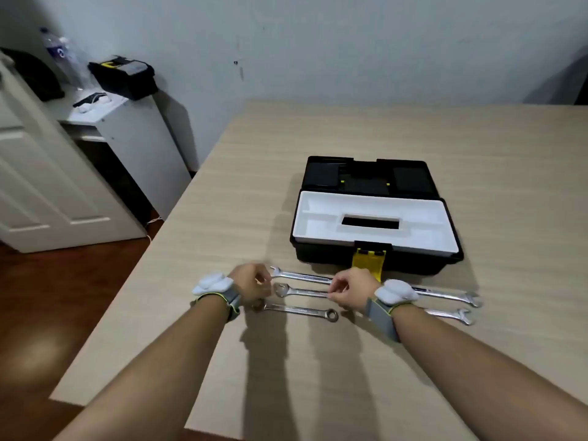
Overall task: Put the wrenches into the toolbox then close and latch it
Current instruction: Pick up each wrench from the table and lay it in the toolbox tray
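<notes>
An open black toolbox (318, 254) sits mid-table with a white inner tray (423, 224) and a yellow latch (369, 261) hanging at its front. Three steel wrenches lie in front of it: a long one (302, 276), a middle one (305, 292) and a short one (296, 310). My left hand (251, 283) has curled fingers pinching the long wrench's left open end. My right hand (353, 291) covers the middles of the two upper wrenches, its fingertips pinched on the middle wrench's shaft. All the wrenches rest on the table.
The beige table (318, 361) ends close on the left, with wooden floor below. A white cabinet (133, 135) at the far left carries a second black toolbox (124, 78) and a plastic bottle (60, 52). A wall stands behind.
</notes>
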Demonstrator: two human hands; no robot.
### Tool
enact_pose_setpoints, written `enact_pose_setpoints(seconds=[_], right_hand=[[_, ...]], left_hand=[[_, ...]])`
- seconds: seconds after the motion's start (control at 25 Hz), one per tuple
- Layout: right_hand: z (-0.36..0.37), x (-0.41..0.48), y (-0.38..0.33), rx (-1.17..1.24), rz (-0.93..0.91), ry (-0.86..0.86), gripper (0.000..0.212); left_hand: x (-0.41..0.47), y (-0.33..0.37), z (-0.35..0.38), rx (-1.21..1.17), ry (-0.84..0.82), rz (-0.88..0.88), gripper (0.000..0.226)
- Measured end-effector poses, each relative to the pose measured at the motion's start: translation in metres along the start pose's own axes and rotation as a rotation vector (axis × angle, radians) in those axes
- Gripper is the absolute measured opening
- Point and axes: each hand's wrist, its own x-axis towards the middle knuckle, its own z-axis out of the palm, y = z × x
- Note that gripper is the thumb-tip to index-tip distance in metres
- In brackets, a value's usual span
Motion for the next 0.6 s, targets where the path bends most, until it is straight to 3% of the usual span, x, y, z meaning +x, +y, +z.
enact_pose_setpoints(seconds=[0.16, 0.32, 0.52, 0.6], right_hand=[[0.019, -0.005, 0.01, -0.339, -0.049, -0.128, 0.022], [0.029, 0.0, 0.008, -0.506, -0.092, -0.18, 0.024], [0.032, 0.009, 0.001, -0.533, -0.038, -0.259, 0.012], [0.03, 0.013, 0.002, -0.464, -0.036, -0.262, 0.019]], left_hand=[[-0.008, -0.015, 0.02, 0.237, 0.021, 0.074, 0.023], [-0.006, -0.021, 0.021, 0.295, 0.007, 0.141, 0.025], [-0.002, -0.017, 0.028, 0.612, -0.123, 0.185, 0.023], [0.001, -0.015, 0.028, 0.639, -0.176, 0.172, 0.025]])
